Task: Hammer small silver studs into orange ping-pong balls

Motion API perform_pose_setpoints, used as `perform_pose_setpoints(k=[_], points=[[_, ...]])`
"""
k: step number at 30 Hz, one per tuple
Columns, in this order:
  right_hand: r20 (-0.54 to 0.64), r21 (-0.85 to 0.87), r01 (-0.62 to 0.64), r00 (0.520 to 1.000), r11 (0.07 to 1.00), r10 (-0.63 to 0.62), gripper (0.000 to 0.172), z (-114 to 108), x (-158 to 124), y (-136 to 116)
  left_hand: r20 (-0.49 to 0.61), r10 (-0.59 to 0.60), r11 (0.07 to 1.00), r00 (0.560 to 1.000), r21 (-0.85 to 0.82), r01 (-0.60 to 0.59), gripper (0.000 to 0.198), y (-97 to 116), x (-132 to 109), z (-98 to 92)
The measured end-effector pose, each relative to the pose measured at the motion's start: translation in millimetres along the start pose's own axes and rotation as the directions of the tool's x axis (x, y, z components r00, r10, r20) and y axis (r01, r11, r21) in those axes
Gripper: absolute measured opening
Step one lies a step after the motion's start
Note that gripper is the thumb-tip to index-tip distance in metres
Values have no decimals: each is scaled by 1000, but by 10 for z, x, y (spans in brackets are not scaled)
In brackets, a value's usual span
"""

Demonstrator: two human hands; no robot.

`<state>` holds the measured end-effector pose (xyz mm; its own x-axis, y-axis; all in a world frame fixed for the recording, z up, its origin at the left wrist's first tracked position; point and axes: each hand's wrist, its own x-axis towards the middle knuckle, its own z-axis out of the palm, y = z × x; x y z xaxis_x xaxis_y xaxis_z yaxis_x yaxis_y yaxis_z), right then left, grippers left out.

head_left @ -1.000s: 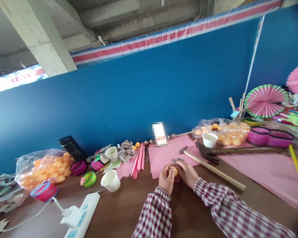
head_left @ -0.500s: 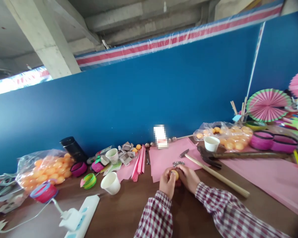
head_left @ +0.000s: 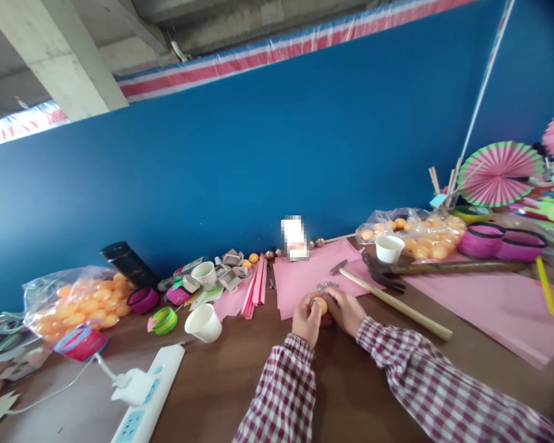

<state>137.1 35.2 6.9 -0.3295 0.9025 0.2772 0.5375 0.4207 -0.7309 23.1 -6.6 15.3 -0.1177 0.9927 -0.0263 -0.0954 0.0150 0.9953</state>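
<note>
My left hand is closed around a small orange ping-pong ball, its thumb pressed on the front. Right beside the ball my right hand has its fingers curled in against it. What those fingertips pinch, if anything, is hidden. Just beyond both hands, a small heap of silvery metal bits lies on a pink paper sheet. A light hammer with a wooden handle lies to the right of my right hand. Behind it rests a larger dark-headed hammer.
Bags of orange balls sit at the left and right. A paper cup, a power strip, pink paper strips and a black cylinder are on the left. A white cup stands by the right bag.
The view has tilted slightly downward, so everything sits a little higher in the picture. Both hands stay together at the orange ball with hardly any change in grip.
</note>
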Motion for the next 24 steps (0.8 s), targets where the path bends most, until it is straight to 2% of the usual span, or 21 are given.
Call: perform_pose_setpoints(k=[6, 11, 13, 16, 18, 20, 22, 24], points=[[-12, -13, -1, 1000, 1000, 1, 29, -18, -5, -2, -10, -20, 1000, 1000, -2, 20, 32, -12, 22, 8], [-26, 47, 16, 1000, 999, -15, 28, -15, -16, -6, -3, -1, 1000, 1000, -19, 1, 30, -16, 16, 3], [-86, 87, 21, 996, 996, -14, 27, -19, -13, -21, -10, -10, 999, 1000, -52, 9, 30, -11, 13, 7], [-242, 153, 27, 970, 988, 11, 27, -81, -13, -106, -52, -30, 994, 998, -110, 24, 30, -15, 20, 16], [-337, 201, 75, 941, 977, -3, 26, -192, -49, -252, -76, -32, 992, 997, -128, 22, 32, -26, 30, 19], [-401, 264, 162, 915, 951, -45, 26, -374, -144, -499, -94, -38, 992, 995, -121, 27, 33, -39, 41, 20], [-434, 322, 253, 896, 912, -95, 23, -625, -299, -837, -109, -47, 993, 993, -114, 34, 33, -47, 50, 20], [-506, 350, 377, 847, 857, -166, 22, -917, -479, -1202, -108, -44, 993, 993, -115, 31, 33, -46, 53, 21]])
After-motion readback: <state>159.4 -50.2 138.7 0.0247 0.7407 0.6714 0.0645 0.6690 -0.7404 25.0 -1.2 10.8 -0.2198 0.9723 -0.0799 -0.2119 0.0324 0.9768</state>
